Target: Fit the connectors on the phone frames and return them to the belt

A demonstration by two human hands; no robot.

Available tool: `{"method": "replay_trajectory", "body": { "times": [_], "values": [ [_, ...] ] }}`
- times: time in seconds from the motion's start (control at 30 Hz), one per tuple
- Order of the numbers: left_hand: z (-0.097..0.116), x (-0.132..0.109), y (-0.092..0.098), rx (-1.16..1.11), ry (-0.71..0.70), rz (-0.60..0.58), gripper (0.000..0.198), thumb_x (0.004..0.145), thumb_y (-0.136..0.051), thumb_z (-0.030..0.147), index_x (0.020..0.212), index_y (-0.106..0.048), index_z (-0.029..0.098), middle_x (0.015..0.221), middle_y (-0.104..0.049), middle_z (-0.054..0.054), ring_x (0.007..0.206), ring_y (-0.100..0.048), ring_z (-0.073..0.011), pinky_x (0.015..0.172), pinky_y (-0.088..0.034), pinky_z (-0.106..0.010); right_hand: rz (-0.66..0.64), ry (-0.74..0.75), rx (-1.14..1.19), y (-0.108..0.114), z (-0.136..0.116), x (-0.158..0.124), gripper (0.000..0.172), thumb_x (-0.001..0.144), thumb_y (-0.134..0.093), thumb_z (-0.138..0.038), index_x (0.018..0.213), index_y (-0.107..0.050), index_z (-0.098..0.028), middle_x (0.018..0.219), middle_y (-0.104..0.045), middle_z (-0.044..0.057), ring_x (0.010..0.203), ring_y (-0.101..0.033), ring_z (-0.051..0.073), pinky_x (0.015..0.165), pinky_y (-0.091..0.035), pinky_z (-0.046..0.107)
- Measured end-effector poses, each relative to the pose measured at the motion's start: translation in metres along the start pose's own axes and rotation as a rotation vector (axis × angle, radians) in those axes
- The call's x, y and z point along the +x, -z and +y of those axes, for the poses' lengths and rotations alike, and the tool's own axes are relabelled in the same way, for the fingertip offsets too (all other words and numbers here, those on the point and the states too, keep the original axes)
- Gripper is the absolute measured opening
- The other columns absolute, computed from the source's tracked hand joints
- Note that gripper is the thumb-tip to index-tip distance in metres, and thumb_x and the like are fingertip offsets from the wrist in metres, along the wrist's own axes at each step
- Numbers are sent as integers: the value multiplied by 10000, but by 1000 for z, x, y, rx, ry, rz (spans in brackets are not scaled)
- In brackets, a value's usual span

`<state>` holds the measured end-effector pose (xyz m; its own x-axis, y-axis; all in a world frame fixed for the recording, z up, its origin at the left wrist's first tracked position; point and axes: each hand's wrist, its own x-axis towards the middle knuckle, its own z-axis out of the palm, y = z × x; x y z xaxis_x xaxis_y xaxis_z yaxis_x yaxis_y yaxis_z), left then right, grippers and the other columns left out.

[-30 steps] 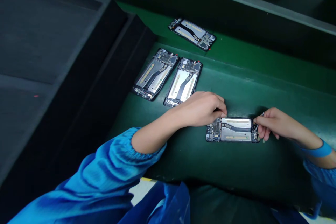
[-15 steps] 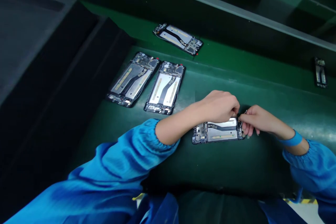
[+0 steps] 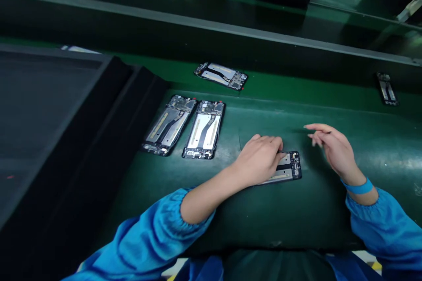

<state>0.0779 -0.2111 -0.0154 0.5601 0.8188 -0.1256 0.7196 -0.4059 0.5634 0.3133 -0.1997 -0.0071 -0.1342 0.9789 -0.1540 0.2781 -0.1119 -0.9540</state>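
My left hand (image 3: 260,158) lies closed over an opened phone (image 3: 286,169), its thumb and fingers at the upper long edge. Palm and fingers hide the left half of that phone; its right end shows small boards and a grey metal bay. A thin dark wire (image 3: 240,138) curves up behind the hand, and I cannot see where it starts. My right hand (image 3: 334,149) is raised to the right of the phone, apart from it. Its index finger reaches out while the others curl in. Something thin and dark pokes out by the knuckles, too small to name.
Two more opened phones, one on the left (image 3: 169,125) and one beside it (image 3: 204,129), lie on the green surface (image 3: 198,210). Farther back are another phone (image 3: 222,75) and one at far right (image 3: 387,89). A black raised frame (image 3: 108,131) borders the left side.
My right hand has left the phone's right end and moved right. The left hand has shifted down and left, now covering the phone's left half. The camera view has tilted up.
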Motion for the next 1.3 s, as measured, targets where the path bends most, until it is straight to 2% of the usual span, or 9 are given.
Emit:
{"method": "replay_trajectory", "body": {
  "times": [0.17,0.43,0.7,0.97,1.07,1.13,1.2,1.27,1.3],
  "values": [
    [11,-2,5,-272,57,150,160,1001,-507,286,1008,-653,220,831,-736,19,726,-659,-166,795,-424,-361,-219,25,-181,-19,4,-13,210,947,-569,-338,804,-645,-204,707,-552,-12,684,-514,172,637,-397,272],
    [25,-8,2,-407,113,332,238,945,-601,387,846,-767,247,778,-776,18,629,-625,-156,742,-443,-374,-122,130,-121,-35,4,-22,286,988,-498,-329,728,-487,-212,712,-470,-10,684,-476,170,635,-362,272],
    [23,-6,0,-441,150,326,209,930,-629,379,841,-762,244,765,-765,25,627,-612,-156,738,-455,-382,-138,143,-56,-33,3,-21,301,992,-505,-338,724,-443,-215,692,-435,-24,662,-433,160,619,-334,273],
    [29,-13,-1,-395,110,322,218,968,-596,366,900,-767,249,797,-770,18,663,-643,-159,771,-469,-369,-27,88,-68,-41,2,-27,317,924,-517,-302,648,-388,-215,620,-389,-32,608,-408,148,572,-306,275],
    [5,2,19,-254,58,292,256,979,-578,399,1113,-739,252,1000,-778,-15,853,-698,-193,874,-475,-386,52,-62,107,-26,7,-7,281,882,-591,-365,670,-495,-207,645,-454,-24,610,-455,147,544,-352,246],
    [-29,23,45,-69,148,403,390,963,-582,459,1272,-672,238,1187,-727,-71,1083,-667,-265,973,-455,-433,194,-191,300,-7,10,19,286,826,-689,-417,712,-538,-203,656,-490,-20,556,-449,131,469,-336,220],
    [-71,47,76,88,466,537,451,943,-601,497,1316,-643,248,1310,-657,-106,1238,-585,-341,1041,-418,-490,253,-269,440,10,13,50,318,776,-773,-389,719,-524,-200,616,-457,-41,451,-307,88,373,-197,195],
    [-109,68,105,124,849,541,547,903,-650,531,1359,-600,234,1459,-534,-159,1394,-430,-403,1134,-314,-553,275,-288,490,21,14,80,268,772,-782,-289,742,-534,-190,635,-499,-31,426,-240,66,347,-149,179],
    [-124,77,117,106,931,538,599,877,-681,544,1339,-604,170,1491,-482,-220,1425,-367,-453,1139,-282,-594,295,-284,485,24,14,92,251,783,-770,-249,742,-530,-188,653,-529,-20,422,-232,61,341,-149,171]
  ]
}}
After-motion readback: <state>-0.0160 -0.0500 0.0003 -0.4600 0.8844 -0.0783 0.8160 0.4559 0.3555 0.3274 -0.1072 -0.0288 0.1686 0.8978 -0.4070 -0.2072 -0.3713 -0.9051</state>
